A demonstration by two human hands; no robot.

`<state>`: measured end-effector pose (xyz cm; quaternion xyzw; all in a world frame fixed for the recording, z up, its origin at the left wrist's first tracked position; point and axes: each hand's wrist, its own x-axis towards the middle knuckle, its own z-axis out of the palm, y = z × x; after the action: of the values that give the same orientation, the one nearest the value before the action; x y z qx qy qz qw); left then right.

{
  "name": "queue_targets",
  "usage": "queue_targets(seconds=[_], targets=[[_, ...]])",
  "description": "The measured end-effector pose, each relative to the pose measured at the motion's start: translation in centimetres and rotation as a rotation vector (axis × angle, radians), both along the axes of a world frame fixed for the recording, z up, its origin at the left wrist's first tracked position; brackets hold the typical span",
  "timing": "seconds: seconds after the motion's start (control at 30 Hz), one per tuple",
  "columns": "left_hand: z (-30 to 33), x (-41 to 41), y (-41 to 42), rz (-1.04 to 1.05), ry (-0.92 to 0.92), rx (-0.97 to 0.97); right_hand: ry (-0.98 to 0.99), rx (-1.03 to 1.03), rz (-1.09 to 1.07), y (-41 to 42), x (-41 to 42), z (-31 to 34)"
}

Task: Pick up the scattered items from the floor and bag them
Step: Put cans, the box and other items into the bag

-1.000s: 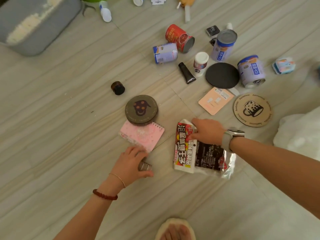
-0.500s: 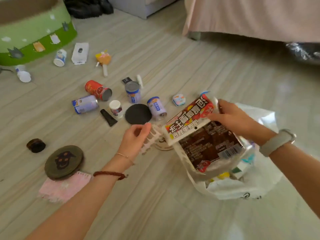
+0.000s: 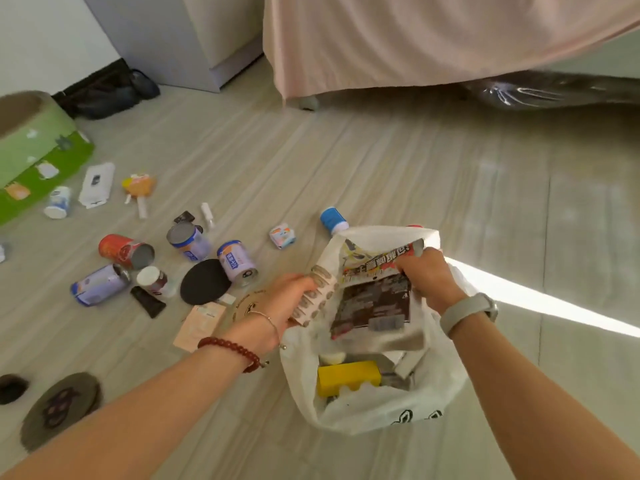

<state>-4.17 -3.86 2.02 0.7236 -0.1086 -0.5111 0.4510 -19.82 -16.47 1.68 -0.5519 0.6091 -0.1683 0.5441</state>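
A white plastic bag stands open on the floor in front of me, with a yellow block inside. My right hand grips a red, white and black snack packet that hangs down into the bag's mouth. My left hand holds a small white strip with round bumps at the bag's left rim. Scattered on the floor to the left are a red can, purple-white cans, a black disc, a black tube and a pink packet.
A dark round coaster with a face and a small dark jar lie at the lower left. A blue-capped bottle lies behind the bag. A green cat scratcher, a grey cabinet and a pink-skirted bed border the floor.
Both hands lifted their items off the floor and carried them right to the bag. The snack packet has dropped from above the bag into its mouth; the left hand reached the rim.
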Motion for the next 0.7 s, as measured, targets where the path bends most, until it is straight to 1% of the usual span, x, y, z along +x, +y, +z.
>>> queue_targets(seconds=[0.03,0.1,0.13,0.2,0.27,0.33,0.37,0.4,0.43,0.5,0.53,0.57,0.63,0.7], targets=[[0.1,0.1,-0.2,-0.019,-0.090,-0.012,-0.031,-0.026,-0.066,0.1,0.5,-0.2],[0.6,0.2,-0.4,-0.063,-0.324,-0.004,-0.046,-0.104,-0.166,0.0,1.1,-0.7],[0.7,0.4,-0.4,-0.083,-0.445,-0.004,-0.038,-0.145,-0.185,0.2,1.3,-1.0],[0.7,0.5,-0.7,-0.174,-0.626,-0.072,-0.086,-0.222,-0.182,1.1,1.6,-1.6],[0.1,0.1,-1.2,-0.276,-0.738,-0.150,-0.119,-0.274,-0.227,2.4,1.8,-2.0],[-0.9,-0.7,-1.8,-0.344,-0.784,-0.217,-0.161,-0.278,-0.341,2.9,1.9,-3.1],[-1.3,-1.1,-2.0,-0.367,-0.792,-0.248,-0.162,-0.284,-0.362,3.0,1.9,-3.5],[-1.5,-1.5,-2.2,-0.391,-0.793,-0.278,-0.120,-0.315,-0.322,3.0,1.9,-3.8],[-2.0,-1.8,-2.2,-0.420,-0.798,-0.306,-0.018,-0.366,-0.220,3.2,1.7,-4.0],[-3.0,-2.0,-2.4,-0.496,-0.841,-0.311,0.299,-0.518,0.061,3.1,0.5,-3.8],[-3.4,-2.1,-2.5,-0.531,-0.872,-0.299,0.441,-0.593,0.157,2.8,-0.4,-3.7],[-3.7,-2.1,-2.6,-0.557,-0.899,-0.300,0.535,-0.662,0.216,2.4,-1.4,-3.5],[-4.3,-2.2,-3.0,-0.587,-0.911,-0.311,0.627,-0.772,0.279,1.7,-3.7,-3.4],[-4.8,-2.3,-3.4,-0.628,-0.908,-0.308,0.735,-0.833,0.299,1.3,-5.7,-3.9]])
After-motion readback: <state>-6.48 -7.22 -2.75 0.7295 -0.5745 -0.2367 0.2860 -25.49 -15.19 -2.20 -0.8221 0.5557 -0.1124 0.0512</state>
